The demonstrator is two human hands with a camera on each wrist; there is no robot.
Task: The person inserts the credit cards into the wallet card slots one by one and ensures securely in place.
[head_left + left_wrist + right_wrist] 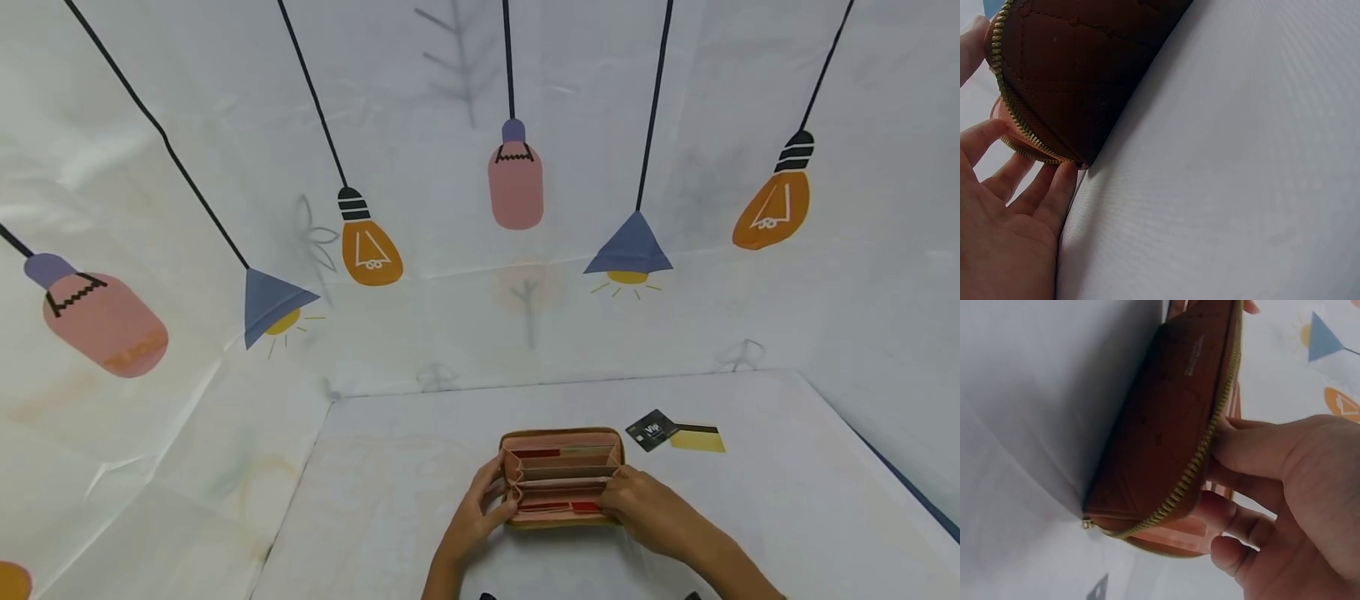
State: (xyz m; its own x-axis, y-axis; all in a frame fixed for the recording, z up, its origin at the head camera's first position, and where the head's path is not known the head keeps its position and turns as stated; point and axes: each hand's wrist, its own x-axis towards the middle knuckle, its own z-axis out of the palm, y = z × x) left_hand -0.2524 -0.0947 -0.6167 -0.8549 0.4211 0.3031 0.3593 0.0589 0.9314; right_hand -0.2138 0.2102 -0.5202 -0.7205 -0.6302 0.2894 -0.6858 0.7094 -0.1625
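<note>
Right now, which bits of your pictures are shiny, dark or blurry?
Head view: the wall sheet has pale shiny patches at left, while "Vip" on the black card reads clearly; left wrist view: the outside of the wallet is dark, shadowed; right wrist view: a grey shadow lies on the white tabletop beside the wallet, whose small lettering is too blurry to read.
</note>
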